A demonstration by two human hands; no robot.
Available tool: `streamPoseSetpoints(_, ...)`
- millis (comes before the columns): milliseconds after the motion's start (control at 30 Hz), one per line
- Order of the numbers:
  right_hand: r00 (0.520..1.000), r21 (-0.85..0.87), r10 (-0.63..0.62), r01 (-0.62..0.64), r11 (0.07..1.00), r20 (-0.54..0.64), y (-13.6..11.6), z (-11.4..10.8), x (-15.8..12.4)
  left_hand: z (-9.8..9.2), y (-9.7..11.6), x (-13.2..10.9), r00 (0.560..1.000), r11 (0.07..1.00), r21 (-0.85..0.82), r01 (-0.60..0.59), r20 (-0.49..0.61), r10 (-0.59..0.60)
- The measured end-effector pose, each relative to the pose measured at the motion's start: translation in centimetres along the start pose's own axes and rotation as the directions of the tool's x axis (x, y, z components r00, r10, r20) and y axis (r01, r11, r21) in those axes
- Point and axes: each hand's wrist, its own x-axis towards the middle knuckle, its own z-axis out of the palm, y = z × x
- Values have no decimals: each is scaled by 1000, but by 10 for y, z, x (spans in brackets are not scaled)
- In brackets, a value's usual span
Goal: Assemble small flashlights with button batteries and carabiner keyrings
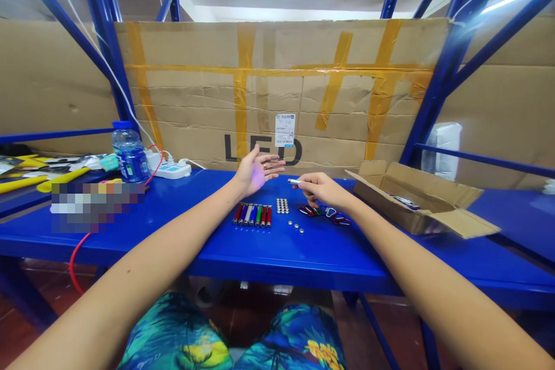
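Note:
My right hand (319,189) pinches a small silver flashlight (295,181) that points left. A violet glow falls on the palm of my left hand (256,172), which is held up open, fingers stretched out, with nothing in it. Below my left hand, several mini flashlights (252,215) in red, blue, silver and green lie side by side in a row. To their right stand small button cells (282,206) in a block, with 3 loose button cells (296,226) nearer me. Under my right hand lie several coloured carabiners (330,213), partly hidden by it.
An open cardboard box (416,211) with some small metallic items stands on the right of the blue table (277,263). At left are a blue-capped bottle (130,153), a white power strip (171,169) and a red cable (73,263). A large taped cardboard sheet (195,104) closes off the back.

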Motion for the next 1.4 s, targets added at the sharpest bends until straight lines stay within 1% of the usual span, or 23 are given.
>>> streamPoseSetpoints(167,999,-97,-2,6,995,39,-4,2,-3,1,-2,0,997,999,30,12,71,-14)
streamPoseSetpoints(333,999,-110,-24,27,994,29,-2,0,-3,0,-4,0,994,998,52,23,107,-29)
streamPoseSetpoints(567,999,-147,-40,45,988,36,4,-3,1,0,-6,1,994,999,24,43,102,-45)
streamPoseSetpoints(733,998,-165,-46,51,985,37,6,-3,1,2,-5,-1,994,998,55,42,94,-47)
streamPoseSetpoints(933,997,-168,-59,68,983,54,4,-4,0,2,-4,-2,995,996,85,20,96,-28)
streamPoseSetpoints(1133,997,-208,-32,45,977,68,-3,-1,-3,0,-5,-1,993,997,73,21,117,-30)
streamPoseSetpoints(1400,998,-221,-47,54,974,37,-3,-1,-4,0,-5,-1,991,999,33,41,128,-44)
